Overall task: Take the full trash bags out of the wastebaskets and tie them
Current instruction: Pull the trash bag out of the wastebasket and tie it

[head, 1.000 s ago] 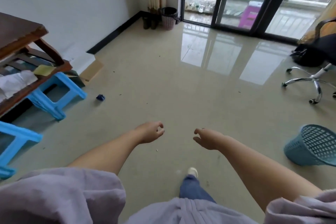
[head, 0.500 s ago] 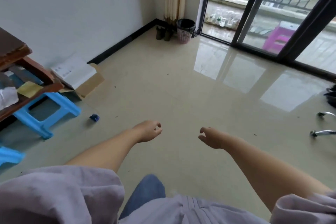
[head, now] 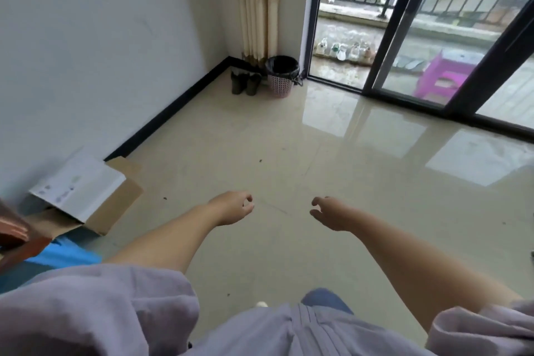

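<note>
A pink lattice wastebasket (head: 279, 85) lined with a black trash bag (head: 282, 65) stands in the far corner, beside the sliding glass door. My left hand (head: 233, 207) and my right hand (head: 329, 212) hang out in front of me over the bare floor, far short of the basket. The fingers of both hands are loosely curled and hold nothing.
A pair of dark shoes (head: 245, 82) sits left of the basket against the wall. An open cardboard box (head: 86, 196) lies by the left wall, with a blue stool (head: 62, 257) and a wooden edge (head: 14, 234) near it. A glass door (head: 404, 37) shows a magenta stool (head: 445, 75) outside.
The view has advanced toward the far corner and turned left; the basket looks larger. The blue basket and the office chair have left the frame. Both hands stay empty.
</note>
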Motion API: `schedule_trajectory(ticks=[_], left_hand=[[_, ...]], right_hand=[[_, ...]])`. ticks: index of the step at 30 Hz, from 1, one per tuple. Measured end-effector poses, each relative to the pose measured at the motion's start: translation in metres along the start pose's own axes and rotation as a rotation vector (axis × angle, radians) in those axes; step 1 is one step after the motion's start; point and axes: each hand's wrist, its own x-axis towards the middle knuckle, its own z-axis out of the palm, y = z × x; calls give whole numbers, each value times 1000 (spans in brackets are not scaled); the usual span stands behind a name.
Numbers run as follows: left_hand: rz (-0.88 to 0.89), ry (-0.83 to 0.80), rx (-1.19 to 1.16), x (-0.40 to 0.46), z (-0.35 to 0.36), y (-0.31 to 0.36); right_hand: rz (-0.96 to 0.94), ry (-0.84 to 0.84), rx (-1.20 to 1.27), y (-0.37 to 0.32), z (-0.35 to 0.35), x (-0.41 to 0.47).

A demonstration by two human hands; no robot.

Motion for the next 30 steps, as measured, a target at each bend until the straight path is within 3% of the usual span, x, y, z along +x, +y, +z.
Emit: schedule_trajectory(ticks=[7, 15, 18, 24, 30], left_hand=[[42, -70, 67, 141, -80, -9], [3, -14, -13, 324, -206, -6], [1, 7, -36, 350, -230, -8], [-38, 1, -62, 476, -314, -51], [18, -54, -15, 610, -421, -90]], right_hand=[[57, -48, 12, 14, -76, 128], [40, -70, -42, 54, -214, 321], [32, -86, -54, 54, -248, 355], [-17, -71, -49, 32, -338, 493], [70, -45, 27, 19, -411, 618]])
